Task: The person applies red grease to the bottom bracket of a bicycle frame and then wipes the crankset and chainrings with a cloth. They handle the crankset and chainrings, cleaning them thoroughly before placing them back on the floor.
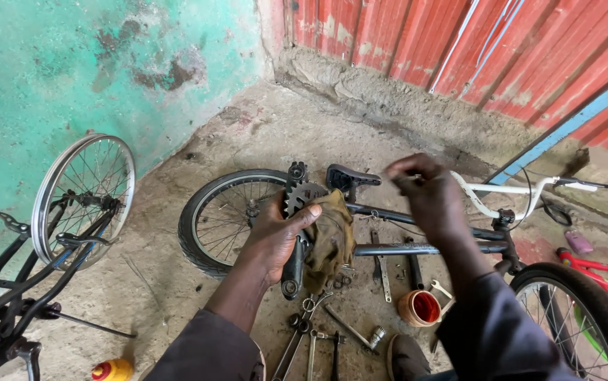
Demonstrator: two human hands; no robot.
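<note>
the left hand (275,236) is wrapped around a black metal crank arm with its toothed chainring (300,204), thumb laid across the sprocket teeth, holding it upright above the rough concrete floor (177,282). a grubby olive-brown rag (330,240) hangs against the crank just beside that hand, touching the fingers. the right hand (424,190) is raised a little higher and to the side, fingers drawn together as if pinching something small; it is blurred, so i cannot tell what, if anything, sits between them.

under both hands a black-framed bicycle (417,247) lies on its side on the floor, its black saddle (350,176) near the crank, its spoked rear wheel (223,219) towards the green wall (50,70), its white handlebar (522,192) towards the red corrugated metal sheet (501,49). at the near edge of the floor, just below the crank, several steel spanners (311,339) lie scattered, and a small round orange tub (420,307) stands near them. at the floor's left edge a second bare silver wheel rim (85,197) stands up in a black frame, with a yellow bottle with a red cap (112,369) lying near the bottom corner. a red frame tube (600,271) shows at the right edge.
</note>
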